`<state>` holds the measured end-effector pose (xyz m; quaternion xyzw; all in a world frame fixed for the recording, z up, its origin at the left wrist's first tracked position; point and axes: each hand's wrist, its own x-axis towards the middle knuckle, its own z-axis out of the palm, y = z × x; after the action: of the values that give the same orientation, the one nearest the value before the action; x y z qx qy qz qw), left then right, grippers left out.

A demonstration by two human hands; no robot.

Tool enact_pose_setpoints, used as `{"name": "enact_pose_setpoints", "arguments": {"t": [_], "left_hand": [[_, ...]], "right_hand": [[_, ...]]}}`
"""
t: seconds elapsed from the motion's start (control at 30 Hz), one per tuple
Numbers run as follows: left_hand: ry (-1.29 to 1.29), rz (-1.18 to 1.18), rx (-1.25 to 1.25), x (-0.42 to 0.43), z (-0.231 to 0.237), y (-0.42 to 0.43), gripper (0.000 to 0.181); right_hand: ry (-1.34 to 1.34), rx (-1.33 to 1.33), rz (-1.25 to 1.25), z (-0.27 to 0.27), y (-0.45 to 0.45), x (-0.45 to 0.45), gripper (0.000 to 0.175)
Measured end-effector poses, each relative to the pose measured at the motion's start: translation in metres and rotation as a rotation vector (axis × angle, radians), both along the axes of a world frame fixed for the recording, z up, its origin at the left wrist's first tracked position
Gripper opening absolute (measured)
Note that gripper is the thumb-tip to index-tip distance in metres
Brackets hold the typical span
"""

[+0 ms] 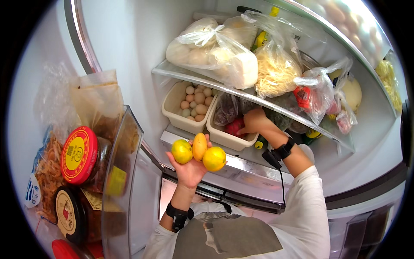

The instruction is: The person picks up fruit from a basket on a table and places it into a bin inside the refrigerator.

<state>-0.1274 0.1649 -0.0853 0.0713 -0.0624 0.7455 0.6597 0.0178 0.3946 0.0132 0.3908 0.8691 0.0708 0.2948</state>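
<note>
On the palm of my left hand (pixel 190 173) rest a yellow-green citrus fruit (pixel 182 151), a small yellow mango (pixel 200 147) and a yellow-orange citrus fruit (pixel 214 159). My right hand (pixel 254 121) reaches into a cream plastic bin (pixel 226 140) on the refrigerator's lower level, with its fingers at a red-pink fruit (pixel 234 127); part of the fingers is hidden, so a firm grip cannot be told. Beside that fruit lies a plastic bag of dark produce (pixel 226 110). A second cream bin (pixel 184 121), holding several eggs (pixel 200 98), stands to the left.
Above the bins, a glass shelf (pixel 207 82) bears bagged white food (pixel 210 55), a bag of shredded yellow food (pixel 278 71) and a pale melon (pixel 351 92). At left, the door rack (pixel 124 181) holds a red-lidded jar (pixel 79 155) and a black-lidded jar (pixel 69 213).
</note>
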Motion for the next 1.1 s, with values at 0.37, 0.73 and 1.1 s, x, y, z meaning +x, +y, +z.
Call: {"name": "enact_pose_setpoints", "arguments": {"t": [0.37, 0.73, 1.1], "left_hand": [[0.02, 0.007, 0.026, 0.001, -0.005, -0.011, 0.073], [0.02, -0.016, 0.036, 0.003, -0.005, -0.012, 0.072], [0.001, -0.02, 0.015, 0.004, -0.002, -0.007, 0.068]], "right_hand": [[0.136, -0.098, -0.053, -0.032, 0.011, -0.011, 0.089], [0.189, -0.18, 0.049, -0.012, 0.013, -0.005, 0.079], [0.339, -0.283, -0.019, -0.027, 0.025, 0.003, 0.081]]}}
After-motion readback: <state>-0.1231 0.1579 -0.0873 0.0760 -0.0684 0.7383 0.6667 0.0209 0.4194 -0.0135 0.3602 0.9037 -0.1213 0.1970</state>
